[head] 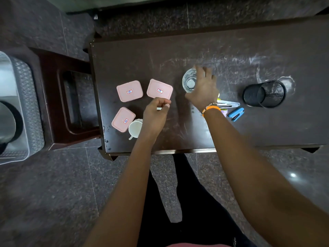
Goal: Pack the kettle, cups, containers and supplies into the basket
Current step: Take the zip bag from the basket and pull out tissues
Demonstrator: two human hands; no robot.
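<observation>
- The kettle (8,122) looks already parked in the grey basket (26,97) off to the left, so that bit is judged done.
- Pretty much everything else is left on the dark table (231,50): three pink lidded containers (129,91), a white mug (135,128), a blue stapler (236,114) and a mesh pen holder (265,94).
- The glass cup (189,81) is being reached for by the right hand (202,90), fingers spread at the rim, not clearly clamped yet.
- The left hand (155,113) is loosely curled near a container; a grip can't be told.

Three pink lidded containers (129,91), a white cup (135,128), a clear glass (189,83) upright on table.
</observation>
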